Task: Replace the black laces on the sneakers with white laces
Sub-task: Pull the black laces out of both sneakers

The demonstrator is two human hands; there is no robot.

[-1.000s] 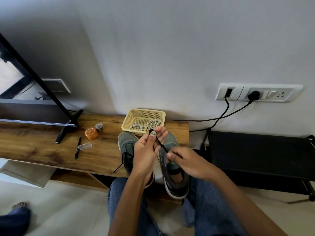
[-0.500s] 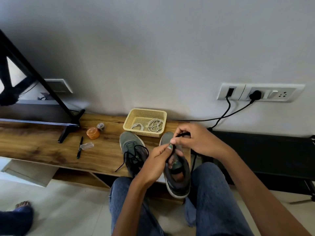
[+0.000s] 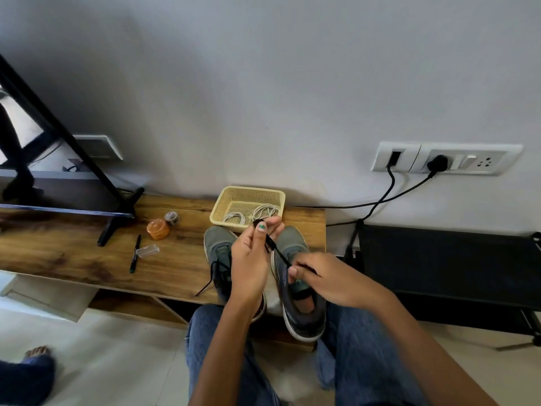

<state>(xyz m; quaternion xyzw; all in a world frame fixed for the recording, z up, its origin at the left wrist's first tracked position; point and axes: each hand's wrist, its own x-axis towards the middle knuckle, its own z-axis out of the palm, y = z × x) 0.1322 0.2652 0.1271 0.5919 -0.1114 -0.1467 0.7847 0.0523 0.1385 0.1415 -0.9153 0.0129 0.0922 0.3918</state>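
Stretching between the two hands is a thin black shoelace (image 3: pixel 275 251): the left hand (image 3: pixel 251 260) pinches its upper end between thumb and fingertips, and the right hand (image 3: pixel 325 279) pinches its lower stretch, fingers curled, above the right grey mesh sneaker with white sole (image 3: pixel 301 294). The left grey sneaker (image 3: pixel 218 247), with black lacing in it, stands just beside it at the near edge of the wooden desk (image 3: pixel 73 253). Behind them, at the far edge, a pale yellow plastic mesh basket (image 3: pixel 225 200) holds coiled white laces (image 3: pixel 257 213). A black marker pen (image 3: pixel 135 253) lies further left.
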